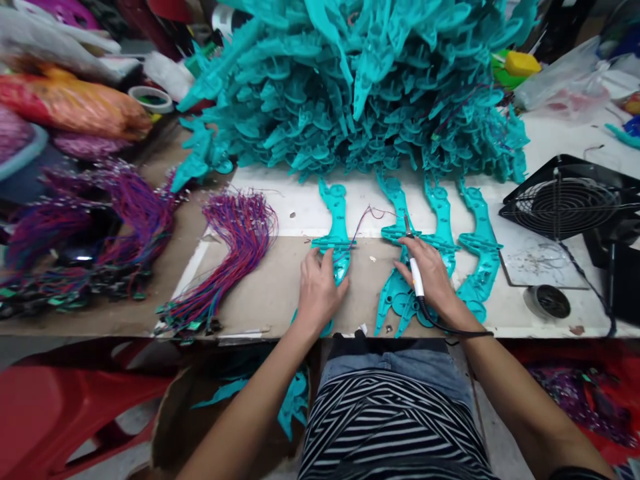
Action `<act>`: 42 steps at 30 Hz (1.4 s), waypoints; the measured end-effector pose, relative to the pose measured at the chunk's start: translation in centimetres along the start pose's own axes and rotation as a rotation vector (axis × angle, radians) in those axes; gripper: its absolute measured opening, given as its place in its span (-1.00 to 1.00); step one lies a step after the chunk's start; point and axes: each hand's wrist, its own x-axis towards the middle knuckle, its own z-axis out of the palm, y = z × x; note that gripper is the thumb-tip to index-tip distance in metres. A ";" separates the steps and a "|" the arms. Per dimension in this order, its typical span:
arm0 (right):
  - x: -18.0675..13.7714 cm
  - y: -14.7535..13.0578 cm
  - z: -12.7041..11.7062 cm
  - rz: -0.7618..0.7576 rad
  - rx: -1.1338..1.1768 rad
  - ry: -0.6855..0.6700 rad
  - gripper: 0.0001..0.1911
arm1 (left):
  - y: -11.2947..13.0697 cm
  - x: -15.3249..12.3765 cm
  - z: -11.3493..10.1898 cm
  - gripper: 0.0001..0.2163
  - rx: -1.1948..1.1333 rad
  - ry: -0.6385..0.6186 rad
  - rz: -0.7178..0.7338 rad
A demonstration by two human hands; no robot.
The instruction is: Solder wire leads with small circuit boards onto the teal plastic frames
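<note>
Below, teal plastic parts inside a cardboard box.

Turquoise plastic piece: long, crossbarred, lying twelve-to-six, lower part partly hidden. Thin reddish-purple wire loops off it toward two o'clock. Soldering iron at its three o'clock: white handle, tip toward twelve.

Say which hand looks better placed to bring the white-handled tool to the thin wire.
Probably the right hand: it holds the white-handled tool, with its tip near the thin wire. The left hand rests on a teal piece.
</note>
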 end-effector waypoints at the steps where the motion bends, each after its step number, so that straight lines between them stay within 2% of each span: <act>1: 0.0 0.0 0.0 0.002 -0.001 -0.005 -0.57 | 0.0 0.0 -0.4 -0.45 0.041 -0.023 -0.002; 4: 0.0 0.2 -0.3 0.026 0.029 -0.028 -0.59 | 1.1 1.8 -1.5 -0.39 0.154 -0.069 -0.015; 7: 0.0 0.3 -0.5 0.040 0.064 -0.046 -0.59 | 2.9 5.9 -1.9 -0.53 0.259 -0.138 -0.007; 12: 0.2 0.7 -0.3 0.051 0.008 -0.049 -0.58 | 4.7 12.5 1.1 -0.72 0.390 -0.374 0.028; 14: 0.3 0.9 -0.1 0.061 -0.028 -0.052 -0.59 | 4.7 13.6 2.1 -0.74 0.384 -0.420 -0.015; 16: 0.2 1.1 0.1 0.062 -0.041 -0.051 -0.59 | 4.4 13.9 2.1 -0.72 0.381 -0.410 -0.079; 18: 0.2 1.3 0.2 0.058 -0.047 -0.042 -0.59 | 3.7 13.7 0.9 -0.71 0.313 -0.336 -0.191; 21: 0.1 1.4 0.4 0.057 -0.062 -0.033 -0.60 | 2.5 13.4 -1.8 -0.72 0.152 -0.112 -0.371; 23: 0.1 1.3 0.4 0.060 -0.068 -0.029 -0.61 | 1.9 13.3 -2.8 -0.73 0.149 -0.033 -0.414; 24: 0.1 1.3 0.4 0.058 -0.068 -0.025 -0.61 | 1.7 13.3 -3.0 -0.73 0.172 -0.058 -0.414; 27: 0.1 1.3 0.4 0.042 -0.072 -0.010 -0.62 | 1.4 13.3 -2.1 -0.75 0.179 -0.286 -0.378; 29: 0.1 1.4 0.3 0.027 -0.072 -0.005 -0.62 | 0.9 13.2 -1.7 -0.76 0.135 -0.395 -0.346; 30: 0.1 1.5 0.3 0.018 -0.065 -0.004 -0.62 | 0.4 12.9 -1.9 -0.73 0.103 -0.400 -0.334; 32: 0.0 1.8 0.1 0.000 -0.041 0.004 -0.61 | -1.1 11.8 -2.9 -0.59 -0.020 -0.331 -0.327; 35: 0.0 2.2 0.1 -0.023 -0.018 0.019 -0.59 | -4.0 8.1 -4.9 -0.45 -0.300 -0.229 -0.386; 37: 0.0 2.3 0.1 -0.030 -0.023 0.011 -0.59 | -5.5 5.1 -5.4 -0.52 -0.357 -0.254 -0.417; 39: 0.0 2.3 0.2 -0.031 -0.029 0.001 -0.60 | -6.1 2.6 -5.0 -0.72 -0.288 -0.244 -0.402; 42: 0.1 2.2 0.3 -0.027 -0.037 0.012 -0.60 | -5.5 1.1 -4.1 -0.85 -0.315 -0.155 -0.445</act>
